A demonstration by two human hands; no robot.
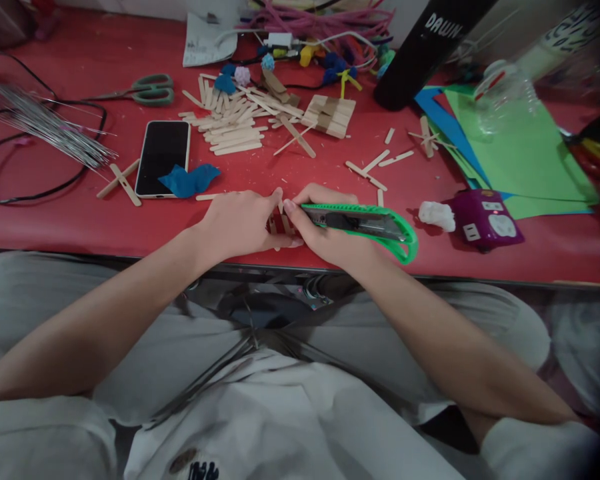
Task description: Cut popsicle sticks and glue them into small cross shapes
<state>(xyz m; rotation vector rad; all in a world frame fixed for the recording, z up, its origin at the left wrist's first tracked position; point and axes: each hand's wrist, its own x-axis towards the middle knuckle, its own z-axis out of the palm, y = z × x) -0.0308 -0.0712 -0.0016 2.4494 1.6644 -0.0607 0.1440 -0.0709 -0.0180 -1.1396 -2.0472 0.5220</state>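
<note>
My right hand (325,230) is closed round a green utility knife (405,233), with its handle end pointing right and its tip end hidden by my fingers. Just left of it, my left hand (233,220) holds small wooden craft sticks (274,223) against the red table near its front edge. Thumb and fingertips of that hand pinch the sticks at both ends, and the two hands nearly touch. Another craft stick (207,197) pokes out from behind my left hand. Whether the blade touches the wood I cannot tell.
Behind my hands lie a heap of craft sticks (237,123), a joined stick panel (330,115) and cut pieces (375,163). A phone (165,150), scissors (153,90) and wires (55,127) are left. Coloured paper (525,153), a purple box (487,220) and a black bottle (420,60) stand right.
</note>
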